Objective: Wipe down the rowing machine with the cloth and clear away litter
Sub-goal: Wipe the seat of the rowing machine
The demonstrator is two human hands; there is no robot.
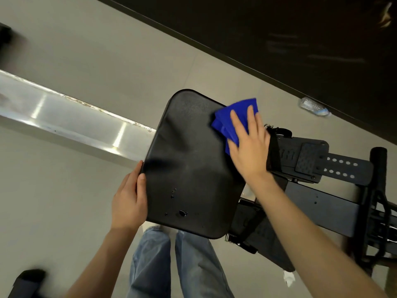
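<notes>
Cloth: we see the blue cloth [234, 123] folded on the far right corner of the rowing machine's black panel [189, 164].
Right hand [249, 145]: flat on the cloth, fingers straight — pressing, not grasping.
Left hand [129, 201]: it grasps the panel's left edge, thumb on top.
Footrest [309, 160]: strapped, just right of the panel.
Litter: a plastic bottle [314, 106] by the dark wall — a crumpled paper [289, 278] on the floor [64, 190].

You're in a gym or fitness room: before you stands a rower [322, 205] with a strapped footrest [309, 160] and pull handle [378, 162], on a pale tiled floor [86, 50] beside a dark wall [279, 29].
</notes>
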